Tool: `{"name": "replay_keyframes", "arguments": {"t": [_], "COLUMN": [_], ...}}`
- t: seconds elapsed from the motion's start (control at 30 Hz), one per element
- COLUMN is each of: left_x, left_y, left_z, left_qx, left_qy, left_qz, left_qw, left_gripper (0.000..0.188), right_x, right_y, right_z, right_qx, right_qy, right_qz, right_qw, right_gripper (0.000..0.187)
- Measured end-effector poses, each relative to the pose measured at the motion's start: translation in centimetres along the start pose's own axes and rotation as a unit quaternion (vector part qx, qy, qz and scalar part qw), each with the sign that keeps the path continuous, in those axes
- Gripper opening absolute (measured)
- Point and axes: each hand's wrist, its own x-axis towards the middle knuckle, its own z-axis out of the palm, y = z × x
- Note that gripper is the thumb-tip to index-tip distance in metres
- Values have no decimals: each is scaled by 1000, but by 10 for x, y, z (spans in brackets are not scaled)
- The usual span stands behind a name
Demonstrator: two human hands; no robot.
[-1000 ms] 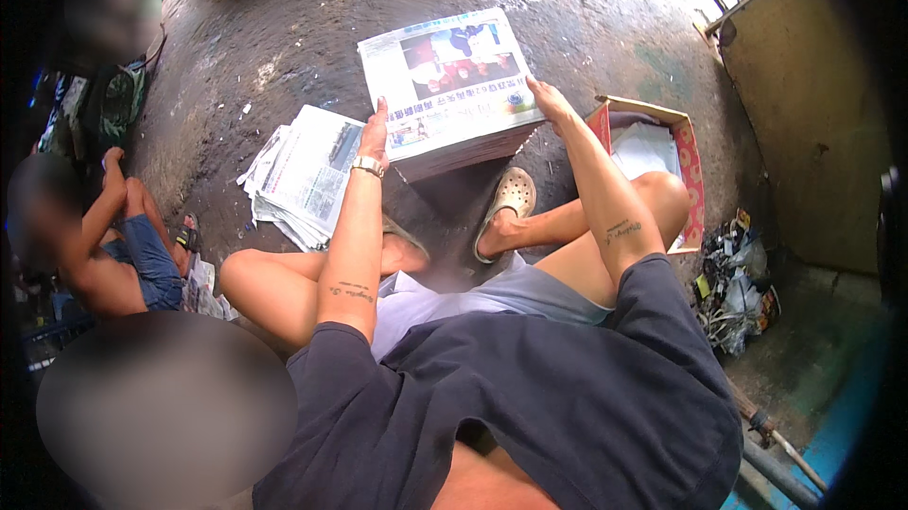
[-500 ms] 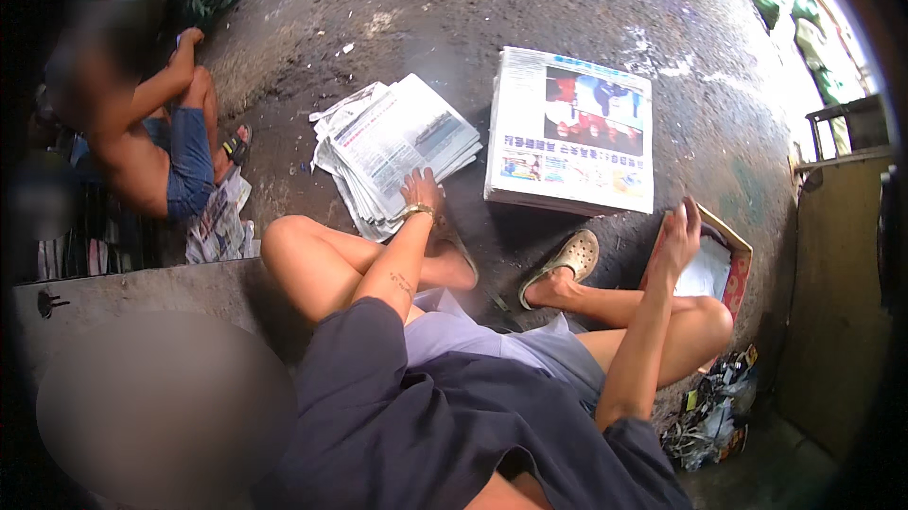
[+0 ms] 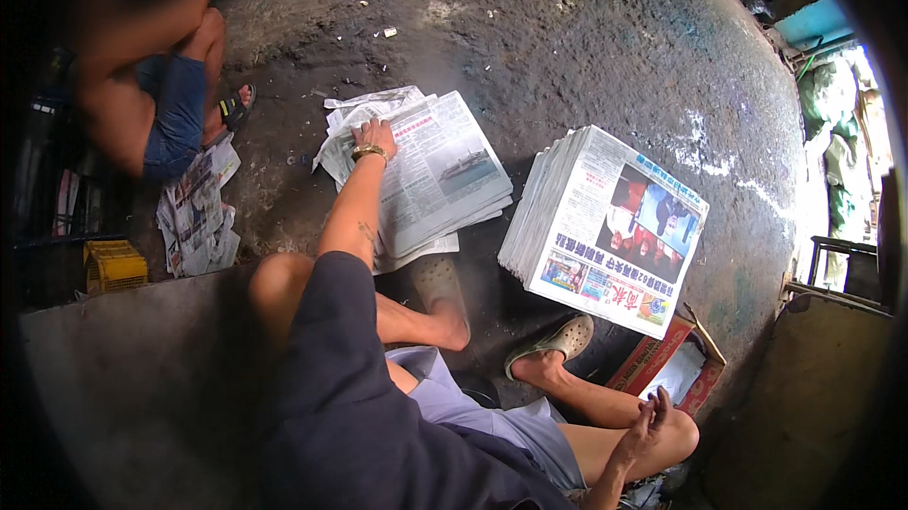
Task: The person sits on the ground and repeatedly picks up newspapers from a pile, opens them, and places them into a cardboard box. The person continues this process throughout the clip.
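My left hand (image 3: 375, 139) reaches forward and rests on a loose pile of newspapers (image 3: 437, 174), its fingers apart near the pile's far left part. It wears a bracelet. The pile's sheets are fanned unevenly on the ground, just beyond my left foot. To its right stands a tall, squared stack of newspapers (image 3: 591, 226) with colour photos on the top page; neither hand touches it. My right hand (image 3: 647, 423) hangs above my right knee, its fingers loosely apart and nothing seen in them.
An open red cardboard box (image 3: 653, 359) with white paper inside sits beyond my right knee. At the left another person (image 3: 175, 84) crouches by crumpled newspapers (image 3: 199, 212) and a yellow crate (image 3: 115, 266). A brownish panel (image 3: 821, 387) stands at the right.
The view has shifted and turned. My left hand has moved from the pile's near edge to its far left part. My right hand has come down from beside the box to over my knee.
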Motion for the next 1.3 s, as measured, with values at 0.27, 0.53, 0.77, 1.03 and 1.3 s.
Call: {"name": "replay_keyframes", "arguments": {"t": [0.27,0.53,0.77,1.03,1.3], "left_x": [-15,-149,-432,-588,-535], "left_y": [-3,-7,-49,-110,-160], "left_z": [-15,-156,-301,-144,-112], "left_qx": [-90,-48,61,8,-298], "left_qy": [-154,-1,268,221,283], "left_qz": [-49,145,241,160,0], "left_qw": [983,988,931,962,912], "left_gripper": [40,39,44,43,83], "right_x": [-8,14,-17,-119,-105], "right_y": [-38,-144,-197,-171,-128], "right_z": [80,157,203,210,234], "right_qx": [74,162,462,328,252], "right_qy": [-117,-257,-644,-666,-692], "right_qz": [-63,-95,279,224,114], "right_qw": [988,948,543,631,667], "right_gripper": [23,28,82,55,65]}}
